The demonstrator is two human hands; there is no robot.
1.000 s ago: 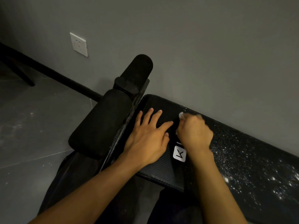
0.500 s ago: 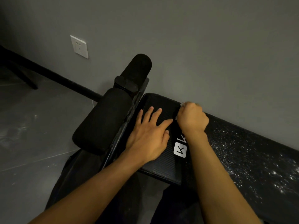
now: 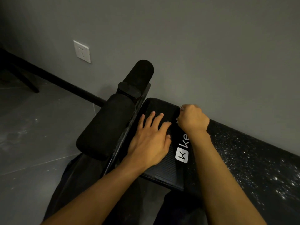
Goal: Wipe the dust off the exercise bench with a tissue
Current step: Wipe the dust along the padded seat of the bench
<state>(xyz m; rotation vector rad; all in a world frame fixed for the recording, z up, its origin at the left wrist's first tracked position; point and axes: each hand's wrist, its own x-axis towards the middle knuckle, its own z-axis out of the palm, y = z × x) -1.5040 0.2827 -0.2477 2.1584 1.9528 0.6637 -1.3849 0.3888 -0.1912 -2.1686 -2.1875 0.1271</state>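
The black exercise bench (image 3: 164,169) runs from the centre to the lower right, along a grey wall. White dust speckles its right part (image 3: 259,161). My left hand (image 3: 151,140) lies flat on the ribbed end of the pad, fingers spread. My right hand (image 3: 193,118) is curled into a fist at the pad's far edge near the wall, gripping a white tissue (image 3: 181,108) that shows only as small bits beside the fingers. A white logo (image 3: 182,154) sits between my forearms.
Two black foam rollers (image 3: 105,127) (image 3: 139,73) stand on the bench's post at the left end. A white wall socket (image 3: 82,51) is on the grey wall. Grey dusty floor tiles (image 3: 32,135) lie to the left, with a dark furniture leg (image 3: 27,82) at far left.
My right hand with the tissue has slid away from me, from the middle of the pad to its far edge by the wall. My left hand has stayed flat in place.
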